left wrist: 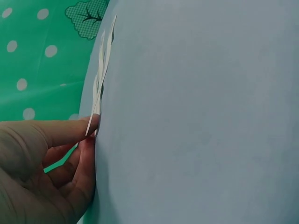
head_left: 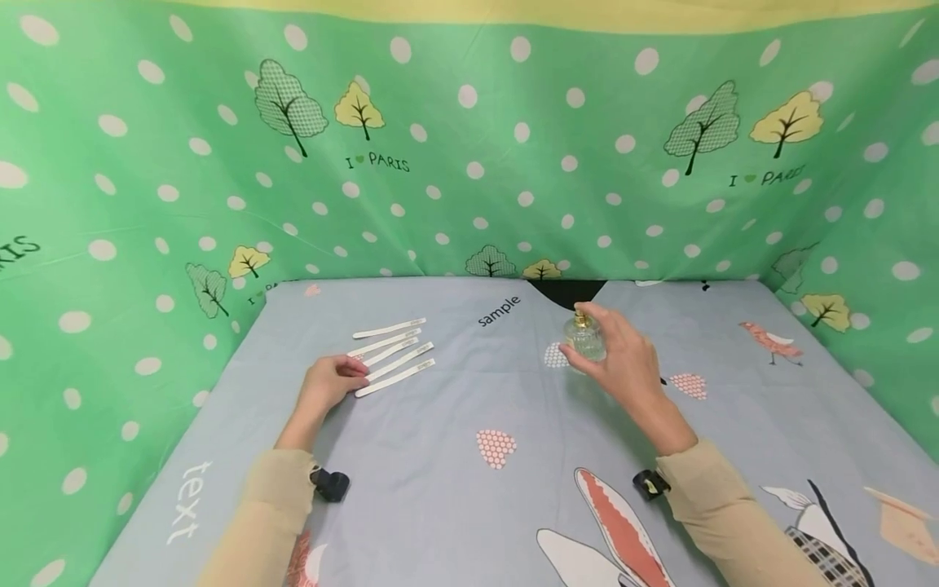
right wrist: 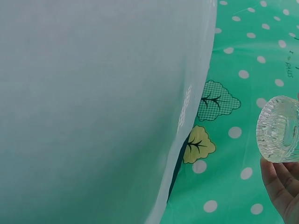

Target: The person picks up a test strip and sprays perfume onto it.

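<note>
Several narrow white perfume test strips (head_left: 396, 378) with small print at their far ends lie fanned out on the left side of the table. My left hand (head_left: 328, 383) is at their near ends; in the left wrist view its thumb and fingers pinch the end of a white strip (left wrist: 107, 53). Which strip it is cannot be told, since they overlap there. My right hand (head_left: 629, 359) holds a clear ribbed glass perfume bottle (head_left: 584, 338) with a gold neck, thumb low and a finger over the top. Its ribbed base (right wrist: 271, 130) shows in the right wrist view.
A grey-blue printed cloth (head_left: 455, 522) covers the table, with hearts, a bird and the word "sample" on it. Green dotted fabric (head_left: 469, 216) hangs behind and at both sides. A black patch (head_left: 568, 292) lies at the back edge.
</note>
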Demonstrator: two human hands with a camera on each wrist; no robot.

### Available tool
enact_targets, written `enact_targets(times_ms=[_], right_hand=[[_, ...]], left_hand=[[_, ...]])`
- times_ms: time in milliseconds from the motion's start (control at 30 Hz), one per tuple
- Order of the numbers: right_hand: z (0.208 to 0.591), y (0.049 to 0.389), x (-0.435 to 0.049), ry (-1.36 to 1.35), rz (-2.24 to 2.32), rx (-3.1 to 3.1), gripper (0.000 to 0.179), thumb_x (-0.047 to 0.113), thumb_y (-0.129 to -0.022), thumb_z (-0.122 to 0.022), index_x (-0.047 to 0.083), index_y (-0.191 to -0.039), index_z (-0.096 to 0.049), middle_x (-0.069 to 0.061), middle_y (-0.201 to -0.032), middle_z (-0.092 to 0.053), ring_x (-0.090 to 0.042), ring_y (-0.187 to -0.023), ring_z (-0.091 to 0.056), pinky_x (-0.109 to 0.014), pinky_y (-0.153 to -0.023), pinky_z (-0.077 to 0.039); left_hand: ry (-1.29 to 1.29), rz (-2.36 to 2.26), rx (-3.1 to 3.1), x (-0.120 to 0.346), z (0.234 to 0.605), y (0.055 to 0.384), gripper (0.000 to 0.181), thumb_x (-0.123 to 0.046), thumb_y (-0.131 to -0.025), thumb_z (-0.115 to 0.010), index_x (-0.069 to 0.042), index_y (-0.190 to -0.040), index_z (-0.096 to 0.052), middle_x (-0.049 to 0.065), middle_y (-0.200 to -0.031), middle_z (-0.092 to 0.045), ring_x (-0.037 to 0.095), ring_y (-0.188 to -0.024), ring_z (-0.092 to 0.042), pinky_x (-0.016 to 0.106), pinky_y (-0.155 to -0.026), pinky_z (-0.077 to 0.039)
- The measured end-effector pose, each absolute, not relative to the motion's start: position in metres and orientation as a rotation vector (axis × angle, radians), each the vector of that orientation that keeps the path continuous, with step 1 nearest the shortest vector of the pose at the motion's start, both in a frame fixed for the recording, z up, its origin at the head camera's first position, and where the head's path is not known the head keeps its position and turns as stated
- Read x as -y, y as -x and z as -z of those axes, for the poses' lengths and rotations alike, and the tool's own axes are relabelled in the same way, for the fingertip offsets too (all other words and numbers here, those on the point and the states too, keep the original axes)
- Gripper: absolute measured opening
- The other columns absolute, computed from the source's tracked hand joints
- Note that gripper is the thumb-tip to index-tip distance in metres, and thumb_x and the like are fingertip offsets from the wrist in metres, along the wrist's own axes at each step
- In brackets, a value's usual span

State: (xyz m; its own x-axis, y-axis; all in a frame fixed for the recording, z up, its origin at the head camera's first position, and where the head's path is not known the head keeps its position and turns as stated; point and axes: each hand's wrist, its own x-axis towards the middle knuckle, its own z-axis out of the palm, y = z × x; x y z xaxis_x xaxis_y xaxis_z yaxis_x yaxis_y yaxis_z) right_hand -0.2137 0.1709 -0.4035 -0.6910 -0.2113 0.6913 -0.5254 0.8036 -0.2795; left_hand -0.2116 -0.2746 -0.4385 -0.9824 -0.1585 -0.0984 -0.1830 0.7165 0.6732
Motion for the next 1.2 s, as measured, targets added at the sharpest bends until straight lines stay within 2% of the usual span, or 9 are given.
enact_targets(times_ms=[133, 567, 1033, 1200], right_hand=[[0.403, 0.212, -0.171, -0.543, -0.616, 2.32, 0.067, 0.033, -0.076, -0.084, 0.019, -0.134, -0.052, -0.014, -0.11, -0.069, -0.026, -0.063, -0.058, -0.025, -0.043, -0.034], [0.402, 0.212, -0.172, -0.55, -0.61, 2.308, 0.068, 0.033, -0.076, -0.085, 0.02, -0.134, -0.052, -0.013, -0.103, -0.068, -0.02, -0.059, -0.05, -0.023, -0.043, -0.031], [0.401, 0.211, -0.172, -0.555, -0.615, 2.295, 0.068, 0.032, -0.076, -0.084, 0.02, -0.135, -0.052, -0.013, -0.106, -0.068, -0.023, -0.061, -0.054, -0.025, -0.043, -0.033], [0.401, 0.211, -0.172, -0.554, -0.616, 2.293, 0.068, 0.032, -0.076, -0.084, 0.02, -0.135, -0.052, -0.013, -0.105, -0.068, -0.023, -0.061, -0.053, -0.025, -0.043, -0.034]], left_hand=[[0.311, -1.1, -2.899, 0.271, 0.439, 0.21, 0.015, -0.007, -0.083, -0.078, -0.001, -0.096, -0.072, 0.012, -0.087, -0.074, 0.019, -0.08, -0.065, 0.024, -0.07, -0.045], [0.3, -1.137, -2.888, 0.271, 0.433, 0.208, 0.014, -0.007, -0.083, -0.078, -0.001, -0.094, -0.072, 0.012, -0.084, -0.072, 0.016, -0.074, -0.061, 0.023, -0.066, -0.044], [0.207, -1.21, -2.858, 0.26, 0.412, 0.21, 0.016, -0.015, -0.088, -0.075, -0.004, -0.1, -0.071, 0.014, -0.095, -0.072, 0.025, -0.09, -0.063, 0.025, -0.07, -0.046], [0.167, -1.248, -2.848, 0.254, 0.404, 0.211, 0.017, -0.014, -0.088, -0.075, -0.003, -0.1, -0.071, 0.014, -0.095, -0.073, 0.019, -0.085, -0.065, 0.023, -0.069, -0.05]])
